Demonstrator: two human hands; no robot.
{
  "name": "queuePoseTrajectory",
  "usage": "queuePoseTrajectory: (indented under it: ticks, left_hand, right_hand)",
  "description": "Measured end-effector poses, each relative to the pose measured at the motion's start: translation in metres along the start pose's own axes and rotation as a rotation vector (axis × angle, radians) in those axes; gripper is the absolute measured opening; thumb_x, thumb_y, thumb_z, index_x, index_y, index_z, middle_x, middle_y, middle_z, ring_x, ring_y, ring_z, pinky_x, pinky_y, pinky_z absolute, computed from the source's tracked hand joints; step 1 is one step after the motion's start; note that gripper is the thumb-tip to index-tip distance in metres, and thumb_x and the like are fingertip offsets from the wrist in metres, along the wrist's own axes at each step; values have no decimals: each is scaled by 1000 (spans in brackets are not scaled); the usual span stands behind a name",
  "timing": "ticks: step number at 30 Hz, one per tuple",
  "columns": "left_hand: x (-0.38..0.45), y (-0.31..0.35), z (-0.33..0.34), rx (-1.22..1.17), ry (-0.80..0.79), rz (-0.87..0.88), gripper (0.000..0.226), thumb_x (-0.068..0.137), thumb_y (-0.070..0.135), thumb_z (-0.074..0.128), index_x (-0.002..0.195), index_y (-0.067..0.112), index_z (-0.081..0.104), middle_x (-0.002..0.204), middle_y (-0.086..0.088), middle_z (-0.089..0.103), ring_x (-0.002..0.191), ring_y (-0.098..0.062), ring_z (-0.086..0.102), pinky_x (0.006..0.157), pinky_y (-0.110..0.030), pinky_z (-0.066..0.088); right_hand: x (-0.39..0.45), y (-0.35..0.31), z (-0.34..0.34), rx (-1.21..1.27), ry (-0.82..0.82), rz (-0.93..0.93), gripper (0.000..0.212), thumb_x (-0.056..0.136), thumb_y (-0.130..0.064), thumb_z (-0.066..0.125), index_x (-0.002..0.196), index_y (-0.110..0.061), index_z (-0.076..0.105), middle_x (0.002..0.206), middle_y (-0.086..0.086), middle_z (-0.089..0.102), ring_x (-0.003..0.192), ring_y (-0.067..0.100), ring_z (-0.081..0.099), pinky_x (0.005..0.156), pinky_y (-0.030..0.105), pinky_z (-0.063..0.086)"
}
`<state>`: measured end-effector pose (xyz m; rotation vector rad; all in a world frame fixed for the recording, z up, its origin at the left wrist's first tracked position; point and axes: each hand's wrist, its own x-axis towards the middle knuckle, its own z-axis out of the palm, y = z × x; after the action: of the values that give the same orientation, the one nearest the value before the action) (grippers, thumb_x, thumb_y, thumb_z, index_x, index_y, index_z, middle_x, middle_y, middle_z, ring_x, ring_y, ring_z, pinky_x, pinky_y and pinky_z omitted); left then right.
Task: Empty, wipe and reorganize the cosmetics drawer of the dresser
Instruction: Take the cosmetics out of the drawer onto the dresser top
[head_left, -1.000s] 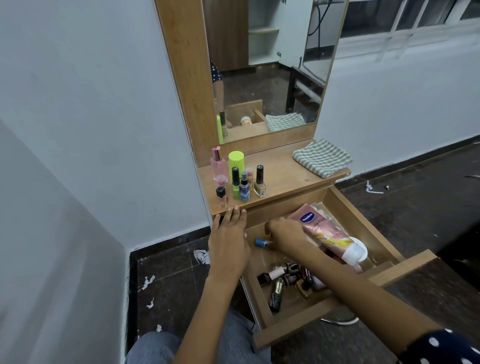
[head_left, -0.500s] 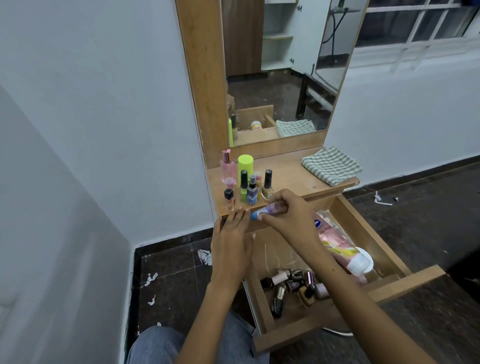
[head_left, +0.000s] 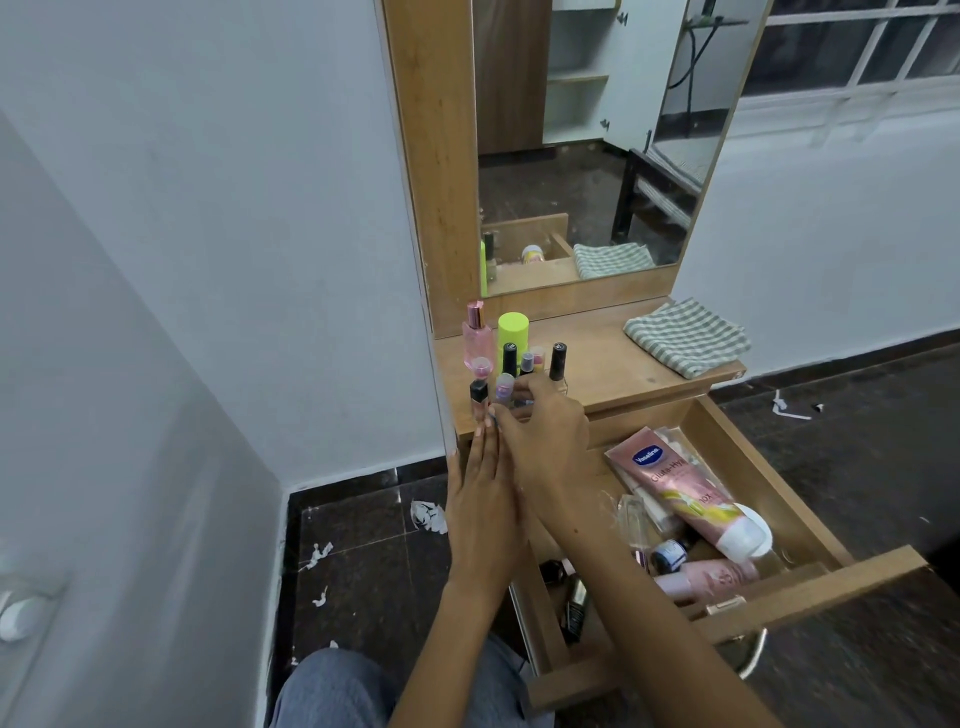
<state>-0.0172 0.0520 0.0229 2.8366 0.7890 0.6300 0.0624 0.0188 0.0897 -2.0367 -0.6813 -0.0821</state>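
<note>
Right hand (head_left: 545, 441) pinches a small bottle (head_left: 505, 388) among the bottles at frame centre on the dresser top (head_left: 602, 364). Left hand (head_left: 483, 499) flat, fingers straight, on the top's front edge. Drawer (head_left: 810, 587) open, lower right.

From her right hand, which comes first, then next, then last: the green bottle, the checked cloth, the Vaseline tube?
From the right hand:
1. Green bottle, just behind it on the dresser top.
2. Vaseline tube, to its right in the drawer.
3. Checked cloth, at the top's far right end.
</note>
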Motion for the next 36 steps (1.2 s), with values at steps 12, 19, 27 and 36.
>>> queuePoseTrajectory:
  ticks: [12,19,27,36]
  left_hand:
    - [1,2,2,-16,-8,10,77,81,30,69,145,5,35,151,-13,33,141,-24,26,115,-37,4]
    - [-4,4,-2,-10,74,-6,58,89,29,32,139,3,45,145,-12,43,136,-23,37,116,-41,20]
    - [-29,4,-19,-302,100,125,33,93,26,44,113,12,67,116,0,67,110,-15,59,97,-32,45]
    - [-28,20,-15,-275,-41,135,17,85,12,64,98,19,73,100,6,69,96,-12,60,84,-26,35]
  right_hand:
    - [-6,15,8,17,-2,-60,20,87,-23,66,106,-17,61,101,-2,69,94,11,66,82,35,57]
    - [-8,26,-9,59,-7,-85,13,82,-15,71,95,-15,68,89,-2,72,82,7,68,75,28,58]
    - [-20,93,-86,-415,-643,-133,20,81,-20,71,101,-24,70,98,-10,71,87,2,64,83,27,53]
    - [-31,91,-74,-706,-929,-335,33,82,-35,69,113,-29,65,115,-6,66,108,16,59,89,30,46]
